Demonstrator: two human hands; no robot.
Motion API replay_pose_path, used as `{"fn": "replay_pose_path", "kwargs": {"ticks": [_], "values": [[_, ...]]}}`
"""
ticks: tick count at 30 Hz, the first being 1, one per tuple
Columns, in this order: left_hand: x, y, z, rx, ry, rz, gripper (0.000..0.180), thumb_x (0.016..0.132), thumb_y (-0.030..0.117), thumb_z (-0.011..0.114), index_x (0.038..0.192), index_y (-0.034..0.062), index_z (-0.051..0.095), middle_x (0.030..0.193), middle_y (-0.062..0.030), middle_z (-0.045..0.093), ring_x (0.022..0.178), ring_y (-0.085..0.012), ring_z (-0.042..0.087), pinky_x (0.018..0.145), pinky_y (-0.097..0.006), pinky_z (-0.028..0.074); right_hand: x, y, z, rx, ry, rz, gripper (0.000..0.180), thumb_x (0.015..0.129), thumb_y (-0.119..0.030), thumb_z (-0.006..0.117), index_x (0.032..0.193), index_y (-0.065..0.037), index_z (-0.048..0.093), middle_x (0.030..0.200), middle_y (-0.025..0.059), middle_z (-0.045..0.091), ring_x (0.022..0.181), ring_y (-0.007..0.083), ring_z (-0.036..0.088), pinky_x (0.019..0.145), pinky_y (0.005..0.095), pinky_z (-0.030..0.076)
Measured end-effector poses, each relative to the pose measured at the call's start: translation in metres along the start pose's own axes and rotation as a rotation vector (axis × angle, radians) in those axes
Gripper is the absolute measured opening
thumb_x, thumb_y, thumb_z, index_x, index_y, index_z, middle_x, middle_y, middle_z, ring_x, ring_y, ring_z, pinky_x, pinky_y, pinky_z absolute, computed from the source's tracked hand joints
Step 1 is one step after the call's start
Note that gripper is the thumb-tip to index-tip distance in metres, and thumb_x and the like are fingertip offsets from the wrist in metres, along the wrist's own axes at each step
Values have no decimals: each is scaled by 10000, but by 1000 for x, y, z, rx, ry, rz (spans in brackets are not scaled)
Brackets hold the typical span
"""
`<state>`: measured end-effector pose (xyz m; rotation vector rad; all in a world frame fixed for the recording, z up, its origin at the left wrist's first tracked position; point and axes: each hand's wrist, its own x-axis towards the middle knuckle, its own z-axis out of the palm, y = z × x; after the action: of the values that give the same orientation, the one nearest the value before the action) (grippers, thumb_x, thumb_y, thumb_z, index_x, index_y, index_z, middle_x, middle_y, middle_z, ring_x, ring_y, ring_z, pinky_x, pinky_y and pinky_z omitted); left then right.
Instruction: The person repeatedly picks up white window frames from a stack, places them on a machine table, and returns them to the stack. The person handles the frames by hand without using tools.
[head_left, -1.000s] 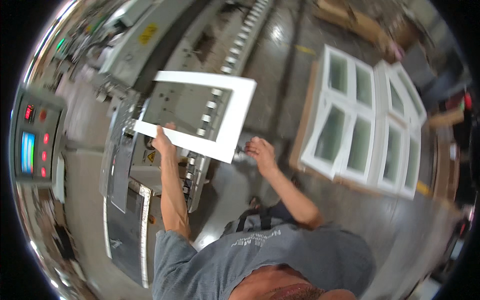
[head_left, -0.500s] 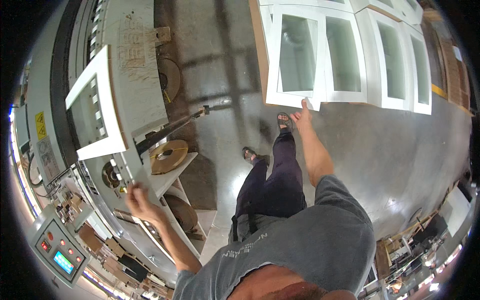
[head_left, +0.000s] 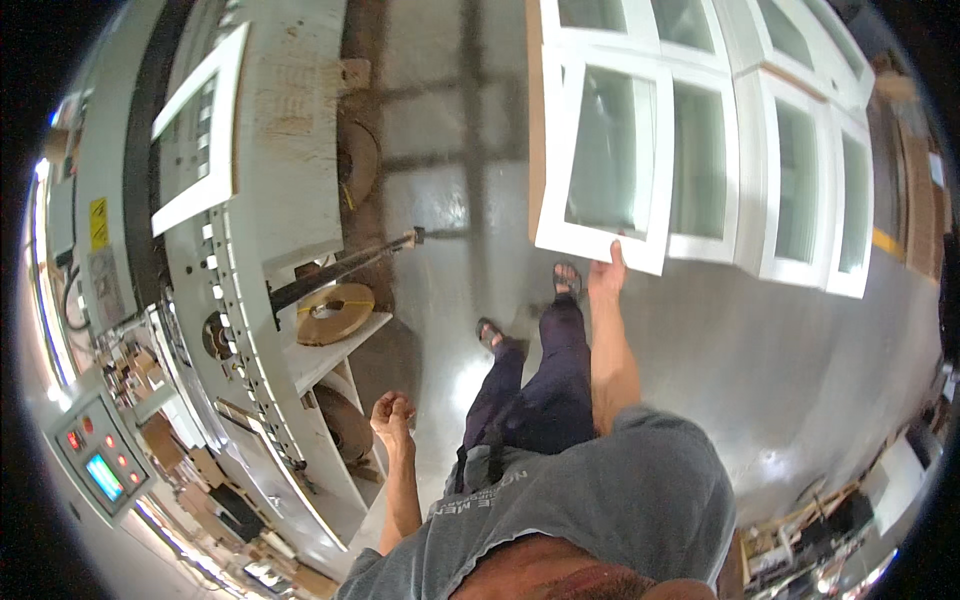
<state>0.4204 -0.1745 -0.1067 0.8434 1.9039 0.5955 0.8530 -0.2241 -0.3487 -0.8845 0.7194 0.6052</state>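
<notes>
My right hand (head_left: pixel 608 272) grips the near edge of a white-framed glass door (head_left: pixel 600 243), thumb on top. That door lies slightly askew on top of the other doors. My left hand (head_left: pixel 393 412) is in the air between the machine and my legs, its fingers curled in and nothing visible in them. On the left, another white-framed door (head_left: pixel 228 120) lies on the bed of a long grey machine (head_left: pixel 290 150), over a row of white rollers (head_left: pixel 215 265). My left hand is apart from it.
More white glass-panelled doors (head_left: pixel 797 185) lie in stacks at the far right. A dark bar (head_left: pixel 350 265) juts from the machine over the floor. Brown coils of edging (head_left: pixel 336 314) sit on shelves below. A control panel (head_left: pixel 100 450) with a lit screen stands at the lower left.
My left hand has drawn back to the right from the machine, its fingers curling. The door on the machine has moved farther along it. My right hand still grips the top door.
</notes>
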Motion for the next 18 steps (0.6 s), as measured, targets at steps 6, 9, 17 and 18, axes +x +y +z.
{"fn": "replay_pose_path", "kwargs": {"ticks": [6, 9, 17, 18], "values": [[-15, 20, 12, -28, -43, 71, 174, 847, 48, 623, 988, -55, 613, 863, -96, 643, 733, -153, 617, 638, -309, 553, -71, -78, 74, -5, -327, -119, 413, 868, -25, 549, 1268, 57, 488, 1218, 155, 582, 1185, 276, 519, 1076, 400, 381], [-11, 25, 23, -103, -126, 104, 186, 849, 58, 626, 998, -52, 615, 858, -96, 644, 746, -158, 626, 643, -311, 555, -110, -121, 82, -131, -212, -154, 440, 824, 12, 522, 1255, 94, 480, 1202, 180, 580, 1156, 294, 541, 1065, 425, 392], [-31, 126, 105, -441, -681, 113, 324, 905, 243, 631, 1046, -48, 610, 876, -78, 640, 780, -175, 623, 714, -308, 530, -316, -207, 38, -113, -644, -247, 651, 720, -80, 634, 1301, 107, 410, 1241, 209, 507, 1187, 353, 495, 1108, 442, 336], [-38, 142, 108, -499, -767, 57, 379, 913, 293, 630, 1088, -42, 598, 923, -100, 649, 822, -193, 634, 737, -321, 533, -330, -213, 33, -205, -699, -270, 712, 697, -134, 658, 1320, 88, 394, 1215, 200, 519, 1177, 339, 506, 1100, 438, 351]]}}
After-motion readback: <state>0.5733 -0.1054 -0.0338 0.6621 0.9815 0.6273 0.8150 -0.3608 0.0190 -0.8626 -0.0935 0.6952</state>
